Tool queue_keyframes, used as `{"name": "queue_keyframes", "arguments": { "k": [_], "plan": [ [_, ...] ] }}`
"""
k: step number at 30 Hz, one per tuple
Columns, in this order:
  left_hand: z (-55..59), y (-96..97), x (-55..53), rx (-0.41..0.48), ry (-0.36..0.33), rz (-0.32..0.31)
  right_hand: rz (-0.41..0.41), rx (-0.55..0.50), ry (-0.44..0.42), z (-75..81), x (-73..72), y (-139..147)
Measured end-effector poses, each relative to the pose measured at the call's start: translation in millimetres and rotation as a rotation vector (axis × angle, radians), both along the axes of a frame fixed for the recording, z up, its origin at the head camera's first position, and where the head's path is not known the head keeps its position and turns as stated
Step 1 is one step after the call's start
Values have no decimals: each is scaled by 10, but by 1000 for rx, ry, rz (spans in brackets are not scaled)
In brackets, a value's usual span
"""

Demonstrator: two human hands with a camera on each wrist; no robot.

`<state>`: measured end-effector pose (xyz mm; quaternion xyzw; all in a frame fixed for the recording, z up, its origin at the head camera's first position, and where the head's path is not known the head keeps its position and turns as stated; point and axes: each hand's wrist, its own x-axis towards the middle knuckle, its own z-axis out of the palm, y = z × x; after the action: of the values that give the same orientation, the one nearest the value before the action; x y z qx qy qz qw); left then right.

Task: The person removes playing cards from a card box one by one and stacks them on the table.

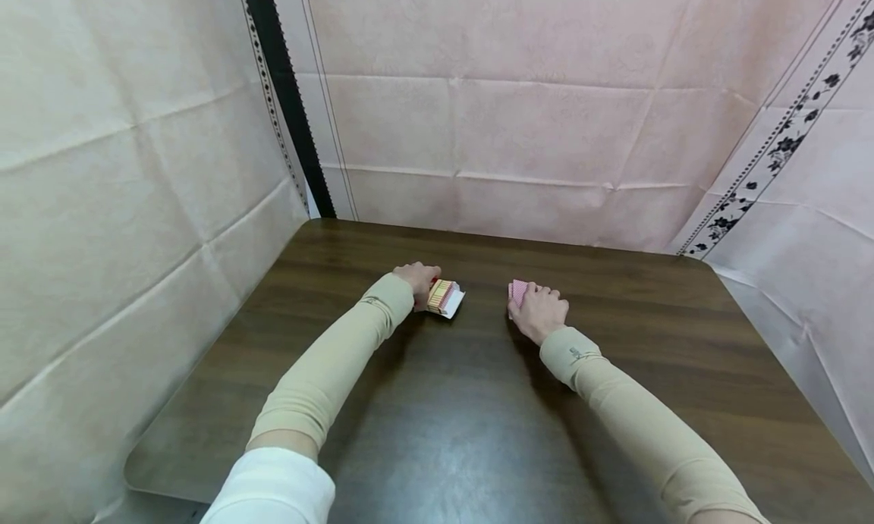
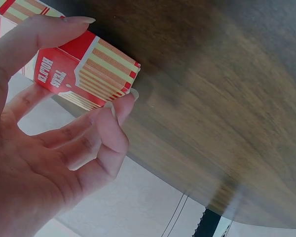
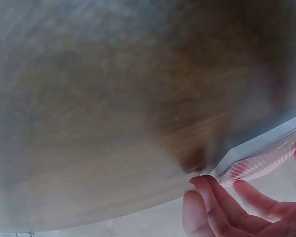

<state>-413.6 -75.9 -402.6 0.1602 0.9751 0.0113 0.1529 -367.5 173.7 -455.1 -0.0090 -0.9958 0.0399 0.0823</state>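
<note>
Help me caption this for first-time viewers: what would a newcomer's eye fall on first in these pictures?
Probably the red-and-yellow striped box, held by the left hand towards the far side of the brown table. Next comes the pink-patterned stack in the right hand, across a gap to the box's right. Beyond the table, a black strip slants down the pale drapes, left of centre.

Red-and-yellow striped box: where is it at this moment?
In the head view, the striped box is near the picture's middle, gripped by the left hand over the far part of the table, left of the pink-patterned item in the right hand.
</note>
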Motion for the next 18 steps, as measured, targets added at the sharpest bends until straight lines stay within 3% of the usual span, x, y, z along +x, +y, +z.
{"name": "queue_keyframes", "arguments": {
  "k": [18],
  "plan": [
    [-6, -30, 16, 0, -4, 18, 45, 43, 11, -32, -14, -17]
  ]
}}
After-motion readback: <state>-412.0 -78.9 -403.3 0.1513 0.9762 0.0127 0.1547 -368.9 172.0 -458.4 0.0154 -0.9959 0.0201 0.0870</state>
